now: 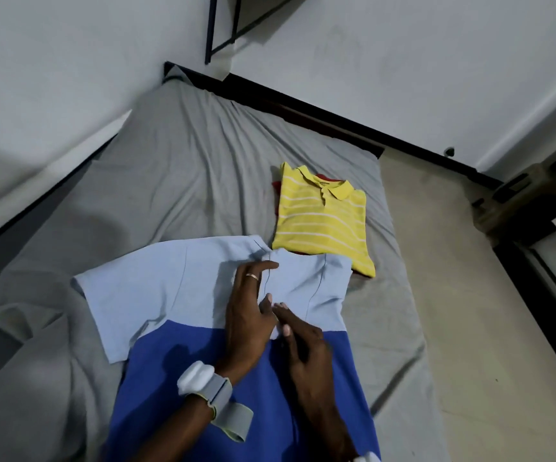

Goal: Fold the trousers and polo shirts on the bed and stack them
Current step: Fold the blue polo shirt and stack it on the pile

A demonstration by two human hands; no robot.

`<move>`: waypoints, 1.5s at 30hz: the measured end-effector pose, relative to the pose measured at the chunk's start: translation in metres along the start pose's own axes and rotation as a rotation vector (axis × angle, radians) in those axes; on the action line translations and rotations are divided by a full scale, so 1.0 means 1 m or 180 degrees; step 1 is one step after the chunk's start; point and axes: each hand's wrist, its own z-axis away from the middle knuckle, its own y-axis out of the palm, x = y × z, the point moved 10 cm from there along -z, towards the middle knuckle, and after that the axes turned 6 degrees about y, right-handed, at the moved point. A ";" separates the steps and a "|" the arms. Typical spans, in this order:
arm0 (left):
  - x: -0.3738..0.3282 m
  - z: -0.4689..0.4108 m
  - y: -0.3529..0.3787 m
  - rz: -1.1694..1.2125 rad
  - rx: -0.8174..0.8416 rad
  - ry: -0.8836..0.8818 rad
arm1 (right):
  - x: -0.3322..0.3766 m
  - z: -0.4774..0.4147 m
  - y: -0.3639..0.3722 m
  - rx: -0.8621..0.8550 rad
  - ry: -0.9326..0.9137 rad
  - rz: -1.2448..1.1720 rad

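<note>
Left hand (246,315): lay flat, pinning blue polo (170,295) for folding, I judged.
Right hand (303,355): touched it; pinch, couldn't tell.

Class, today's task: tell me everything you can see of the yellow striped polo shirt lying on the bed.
The yellow polo shirt is folded into a neat rectangle, front up, collar at the far end above a short placket. Thin white stripes cross its knit-looking fabric. It lies flat on a red garment, whose edges peek out, on the grey sheet. Its near corner seems to meet the two-tone blue shirt.
</note>
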 end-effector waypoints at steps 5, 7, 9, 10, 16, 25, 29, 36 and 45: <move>0.017 0.010 0.000 0.0020 -0.0196 -0.0515 | -0.021 0.002 -0.008 -0.0408 0.0150 0.0381; 0.031 0.007 -0.002 0.0279 -0.0160 -0.1023 | -0.022 -0.002 0.006 -0.0328 0.0000 0.1078; 0.041 0.006 -0.004 0.0489 -0.0020 -0.1478 | -0.021 -0.007 0.013 -0.0304 -0.0024 0.1393; 0.049 0.006 -0.003 0.0540 0.0037 -0.1657 | -0.019 -0.007 0.013 -0.0331 -0.0013 0.1421; 0.047 0.007 0.019 0.0839 0.0576 -0.1786 | -0.027 0.000 -0.009 -0.0674 0.0174 0.0368; -0.034 -0.001 0.023 -0.0163 0.0862 0.0569 | -0.023 0.007 -0.024 -0.1019 0.0384 0.0060; -0.048 0.018 0.039 -0.0660 0.1602 0.1060 | -0.025 0.015 -0.043 -0.1402 0.0574 -0.0421; -0.022 0.046 0.061 -0.0723 0.2205 0.0860 | -0.074 0.036 -0.074 -0.2509 0.1420 -0.1957; -0.023 0.026 0.051 0.0194 0.2281 0.0583 | -0.059 0.024 -0.091 -0.1927 0.1057 -0.0666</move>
